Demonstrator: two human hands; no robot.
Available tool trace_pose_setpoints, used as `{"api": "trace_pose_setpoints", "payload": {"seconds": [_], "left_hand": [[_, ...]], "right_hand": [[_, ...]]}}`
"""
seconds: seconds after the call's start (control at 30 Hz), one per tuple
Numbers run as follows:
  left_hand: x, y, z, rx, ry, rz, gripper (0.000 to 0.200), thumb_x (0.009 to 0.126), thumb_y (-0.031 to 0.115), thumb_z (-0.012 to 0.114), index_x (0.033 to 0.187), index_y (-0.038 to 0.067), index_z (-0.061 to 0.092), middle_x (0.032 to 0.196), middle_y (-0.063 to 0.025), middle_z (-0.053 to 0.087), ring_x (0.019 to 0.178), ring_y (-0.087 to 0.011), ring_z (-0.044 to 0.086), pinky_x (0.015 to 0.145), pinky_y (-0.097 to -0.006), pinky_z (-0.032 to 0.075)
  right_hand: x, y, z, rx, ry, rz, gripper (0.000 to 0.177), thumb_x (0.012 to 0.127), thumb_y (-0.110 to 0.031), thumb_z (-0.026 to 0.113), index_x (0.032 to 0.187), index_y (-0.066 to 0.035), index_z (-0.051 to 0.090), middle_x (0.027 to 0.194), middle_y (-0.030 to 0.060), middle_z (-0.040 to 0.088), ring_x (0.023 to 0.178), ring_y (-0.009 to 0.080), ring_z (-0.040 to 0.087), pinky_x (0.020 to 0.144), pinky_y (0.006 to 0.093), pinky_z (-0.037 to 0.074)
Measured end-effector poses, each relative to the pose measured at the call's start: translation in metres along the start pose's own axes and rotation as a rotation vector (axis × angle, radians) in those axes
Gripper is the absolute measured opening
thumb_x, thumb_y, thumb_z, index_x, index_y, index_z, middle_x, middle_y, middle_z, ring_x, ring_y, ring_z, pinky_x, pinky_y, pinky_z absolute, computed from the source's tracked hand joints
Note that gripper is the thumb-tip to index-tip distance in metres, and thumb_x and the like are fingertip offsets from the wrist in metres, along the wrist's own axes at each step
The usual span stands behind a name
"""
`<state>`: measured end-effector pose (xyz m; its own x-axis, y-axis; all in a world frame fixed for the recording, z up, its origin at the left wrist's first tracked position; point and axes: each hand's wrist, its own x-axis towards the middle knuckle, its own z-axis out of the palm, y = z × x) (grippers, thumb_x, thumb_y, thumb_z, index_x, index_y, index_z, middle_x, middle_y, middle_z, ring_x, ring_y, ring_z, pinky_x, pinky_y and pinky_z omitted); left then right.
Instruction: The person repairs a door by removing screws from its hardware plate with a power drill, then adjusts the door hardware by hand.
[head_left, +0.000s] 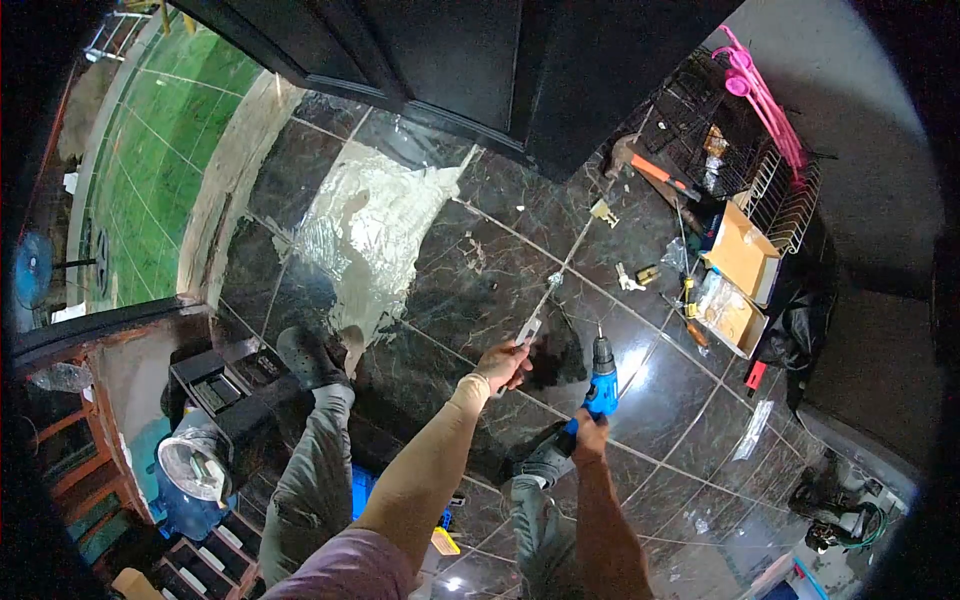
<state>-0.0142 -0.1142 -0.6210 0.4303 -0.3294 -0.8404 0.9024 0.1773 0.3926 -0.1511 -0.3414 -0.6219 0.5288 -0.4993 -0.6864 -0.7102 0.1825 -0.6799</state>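
My left hand [503,368] is closed round a flat metal piece [528,332] that points up and away over the dark tiled floor. To its right, my right hand [590,436] grips the handle of a blue cordless drill [602,388], whose bit points away from me. Beyond my hands, small brass-coloured parts [604,212] and a lock cylinder [648,273] lie on the tiles. A hammer with an orange handle [662,176] lies farther off. An open cardboard box [742,252] is at the right, with screwdrivers [691,300] beside it.
A dark door [430,60] stands across the top. Pale wet cement [370,220] covers tiles at the left centre. Wire racks [785,200] and pink hangers [765,100] are at the upper right. A bucket [192,462] stands at the lower left.
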Motion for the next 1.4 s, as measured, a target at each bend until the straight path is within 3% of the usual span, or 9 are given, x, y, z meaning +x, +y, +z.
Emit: {"api": "trace_pose_setpoints", "payload": {"seconds": [0.17,0.4,0.47,0.6,0.73,0.83,1.13,1.2,1.4], "left_hand": [[-0.047,0.039,0.027,-0.133,-0.235,0.161,0.047,0.102,0.031,0.049,0.141,0.006,0.044,0.081,-0.0032,0.060,0.061,-0.0113,0.051,0.057,-0.0267,0.043],[-0.155,0.114,0.061,-0.354,-0.274,0.231,0.059,0.097,0.040,0.052,0.142,0.003,0.042,0.100,-0.0075,0.062,0.090,-0.0200,0.060,0.077,-0.0373,0.049],[-0.199,0.142,0.074,-0.274,-0.202,0.325,0.056,0.098,0.034,0.053,0.142,0.001,0.041,0.103,-0.0092,0.061,0.098,-0.0241,0.061,0.085,-0.0408,0.049],[-0.285,0.189,0.090,-0.320,-0.186,0.491,0.049,0.099,0.021,0.051,0.142,0.000,0.039,0.109,-0.0136,0.062,0.104,-0.0303,0.061,0.091,-0.0465,0.049],[-0.371,0.229,0.109,-0.401,-0.129,0.663,0.041,0.098,0.017,0.051,0.135,0.001,0.045,0.117,-0.0198,0.060,0.112,-0.0382,0.059,0.094,-0.0534,0.048],[-0.437,0.251,0.107,-0.625,-0.145,0.719,0.042,0.097,0.024,0.052,0.132,0.003,0.045,0.121,-0.0245,0.058,0.115,-0.0423,0.057,0.095,-0.0564,0.047],[-0.622,0.287,-0.026,-0.546,0.672,1.067,0.013,0.094,0.011,0.059,0.100,0.000,0.062,0.100,-0.0105,0.066,0.089,-0.0209,0.064,0.081,-0.0370,0.055],[-0.676,0.295,-0.056,-0.437,0.928,0.997,0.012,0.091,0.011,0.062,0.095,0.000,0.064,0.097,-0.0078,0.066,0.084,-0.0186,0.064,0.078,-0.0350,0.055],[-0.797,0.311,-0.169,-0.419,1.199,1.228,0.015,0.088,0.008,0.063,0.098,-0.002,0.068,0.089,-0.0055,0.068,0.077,-0.0135,0.064,0.072,-0.0275,0.053]], "right_hand": [[-0.015,0.017,-0.005,0.011,-0.048,-0.045,0.008,0.075,-0.010,0.064,0.079,-0.011,0.057,0.071,-0.0038,0.050,0.063,0.0112,0.048,0.058,0.0294,0.041],[-0.081,-0.064,-0.027,-0.004,-0.116,-0.178,0.008,0.076,-0.011,0.064,0.083,-0.009,0.061,0.075,-0.0019,0.052,0.066,0.0104,0.047,0.061,0.0313,0.044],[-0.108,-0.099,-0.053,0.175,-0.337,-0.094,0.021,0.078,-0.006,0.065,0.099,-0.008,0.061,0.081,-0.0018,0.053,0.071,0.0119,0.051,0.062,0.0312,0.045],[-0.159,-0.182,-0.078,0.335,-0.349,0.057,0.028,0.079,-0.008,0.066,0.106,-0.008,0.058,0.086,0.0009,0.057,0.071,0.0139,0.055,0.060,0.0320,0.046],[-0.103,-0.123,-0.119,-0.044,-0.328,-0.182,0.039,0.075,-0.002,0.062,0.112,-0.008,0.054,0.084,0.0018,0.056,0.069,0.0151,0.056,0.061,0.0312,0.048],[-0.120,-0.185,-0.132,-0.045,-0.386,-0.218,0.041,0.072,0.002,0.060,0.111,-0.008,0.053,0.080,0.0014,0.054,0.065,0.0146,0.056,0.060,0.0312,0.049],[-0.202,-0.332,0.009,-0.346,-0.639,-0.201,0.042,0.071,0.002,0.060,0.111,-0.008,0.053,0.080,0.0019,0.055,0.066,0.0152,0.057,0.061,0.0323,0.050],[-0.223,-0.347,0.052,-0.387,-0.703,-0.217,0.042,0.071,0.002,0.060,0.111,-0.007,0.053,0.080,0.0020,0.055,0.066,0.0153,0.057,0.062,0.0326,0.051],[-0.298,-0.364,0.176,-0.501,-0.890,-0.238,0.042,0.071,0.003,0.060,0.111,-0.007,0.053,0.081,0.0023,0.055,0.067,0.0157,0.058,0.062,0.0333,0.051]]}}
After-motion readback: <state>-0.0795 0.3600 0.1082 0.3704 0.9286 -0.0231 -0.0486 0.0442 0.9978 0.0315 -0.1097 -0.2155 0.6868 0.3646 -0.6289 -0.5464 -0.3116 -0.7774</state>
